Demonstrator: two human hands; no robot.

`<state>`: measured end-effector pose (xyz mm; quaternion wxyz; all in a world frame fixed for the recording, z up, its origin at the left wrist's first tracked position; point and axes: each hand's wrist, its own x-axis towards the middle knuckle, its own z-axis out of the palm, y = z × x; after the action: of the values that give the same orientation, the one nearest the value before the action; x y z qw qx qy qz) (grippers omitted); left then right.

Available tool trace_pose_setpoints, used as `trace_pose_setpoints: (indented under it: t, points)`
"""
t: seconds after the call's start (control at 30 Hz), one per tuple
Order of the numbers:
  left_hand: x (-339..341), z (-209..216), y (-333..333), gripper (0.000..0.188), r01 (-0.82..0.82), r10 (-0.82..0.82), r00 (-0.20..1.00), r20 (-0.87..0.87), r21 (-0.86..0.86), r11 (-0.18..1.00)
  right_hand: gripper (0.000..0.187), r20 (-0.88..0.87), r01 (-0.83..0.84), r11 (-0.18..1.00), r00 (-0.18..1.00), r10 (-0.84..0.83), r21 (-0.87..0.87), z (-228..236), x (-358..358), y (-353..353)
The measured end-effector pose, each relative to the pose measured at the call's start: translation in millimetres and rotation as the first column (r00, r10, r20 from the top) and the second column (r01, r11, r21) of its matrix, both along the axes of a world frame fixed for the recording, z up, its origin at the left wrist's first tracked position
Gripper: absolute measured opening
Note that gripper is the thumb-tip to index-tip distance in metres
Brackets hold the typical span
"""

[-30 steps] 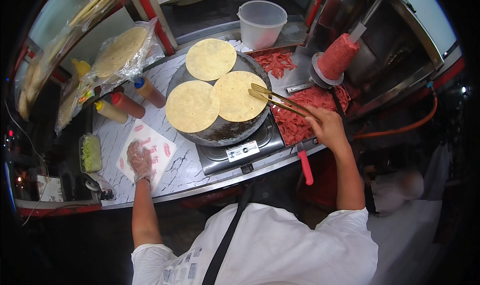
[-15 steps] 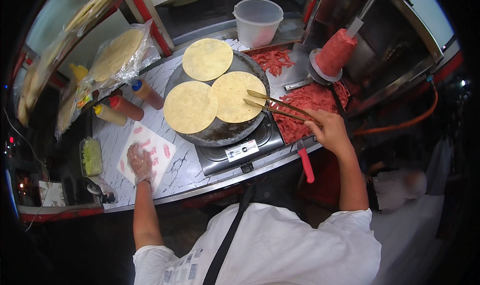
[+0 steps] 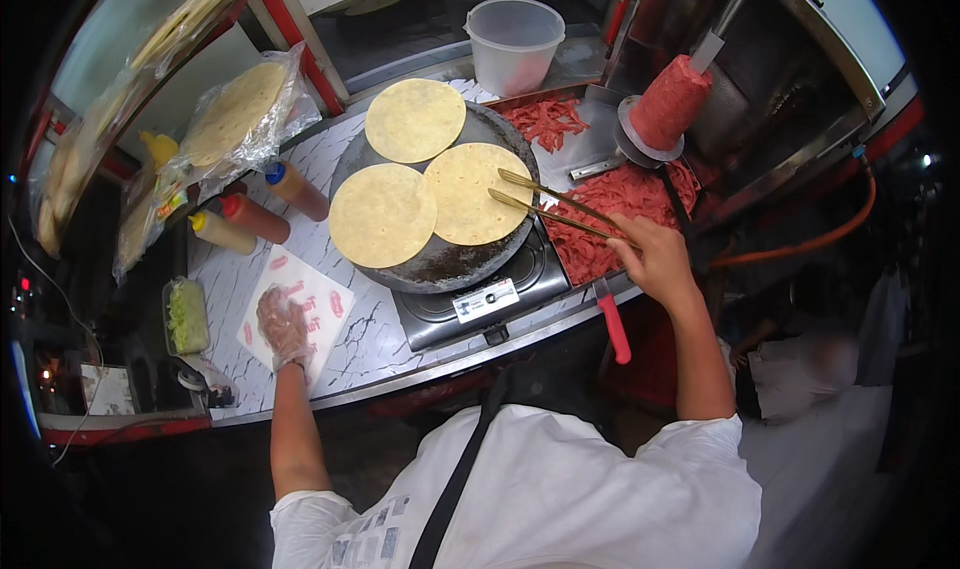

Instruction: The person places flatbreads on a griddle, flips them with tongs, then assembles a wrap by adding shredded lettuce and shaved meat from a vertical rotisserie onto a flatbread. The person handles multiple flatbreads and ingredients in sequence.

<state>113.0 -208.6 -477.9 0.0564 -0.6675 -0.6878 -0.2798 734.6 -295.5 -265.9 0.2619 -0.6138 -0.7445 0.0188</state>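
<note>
My right hand [image 3: 655, 261] grips golden metal tongs [image 3: 570, 214], thumb and fingers closed on them. The tips are apart over the right-hand flatbread [image 3: 478, 194], though whether they touch it I cannot tell. Two more flatbreads, one at the left [image 3: 382, 216] and one at the back [image 3: 415, 119], share the round dark griddle [image 3: 455, 271] with it. My left hand [image 3: 283, 324], in a clear plastic glove, lies over a printed white paper sheet [image 3: 325, 314] on the counter. Its fingers look laid out flat and hold nothing visible.
Sauce bottles [image 3: 255, 217] and a box of shredded lettuce [image 3: 187, 316] stand at the left. At the right are a tray of red meat strips [image 3: 585, 254], a red-handled knife [image 3: 613, 327] and a meat spit [image 3: 670, 109]. A white bucket [image 3: 515, 49] stands behind.
The tongs' tips have shifted slightly over the flatbread, with my right hand almost in place. My left hand stays on the paper. The whole view has drifted a little.
</note>
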Motion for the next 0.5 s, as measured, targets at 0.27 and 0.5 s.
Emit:
trace_pose_setpoints:
  t: [0.27, 0.5]
  points:
    - [-1.7, -1.2, -1.4, 0.045, 0.022, -0.022, 1.0, 0.014, 0.035, 0.999, 0.04, 0.124, 0.009, 0.997, 0.992, -0.019, 0.081, 1.1, -12.1, -1.7]
    - [4.0, 4.3, -5.7, 0.048, -0.023, 0.021, 0.993, 0.116, 0.017, 1.0, 0.048, 0.272, -0.231, 0.963, 0.944, 0.187, 0.14, 17.1, -48.3, -9.5]
